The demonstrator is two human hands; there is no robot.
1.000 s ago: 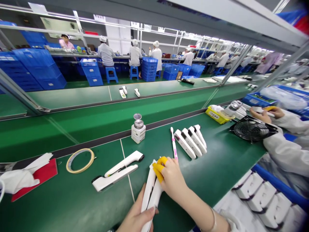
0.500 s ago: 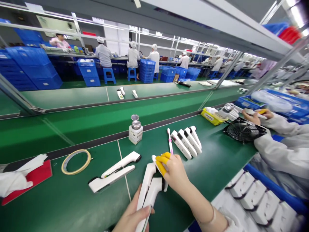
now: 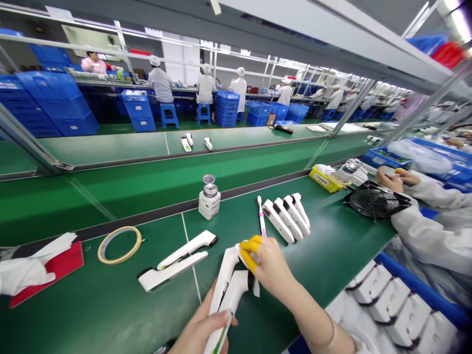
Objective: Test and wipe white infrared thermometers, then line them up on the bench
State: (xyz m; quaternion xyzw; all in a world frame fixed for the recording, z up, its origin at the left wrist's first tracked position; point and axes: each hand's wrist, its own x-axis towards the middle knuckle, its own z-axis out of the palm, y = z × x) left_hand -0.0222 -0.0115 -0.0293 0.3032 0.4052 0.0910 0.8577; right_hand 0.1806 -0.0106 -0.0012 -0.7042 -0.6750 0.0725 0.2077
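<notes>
head view: white thermometers gripped between left hand and right hand.

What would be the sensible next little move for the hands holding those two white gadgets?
Probably a further rub across the head of the upper white device. The right hand, with yellow fingertip covers, presses what looks like a small white wipe against that head, while the left hand grips both handles, so the wiping looks unfinished.
</notes>
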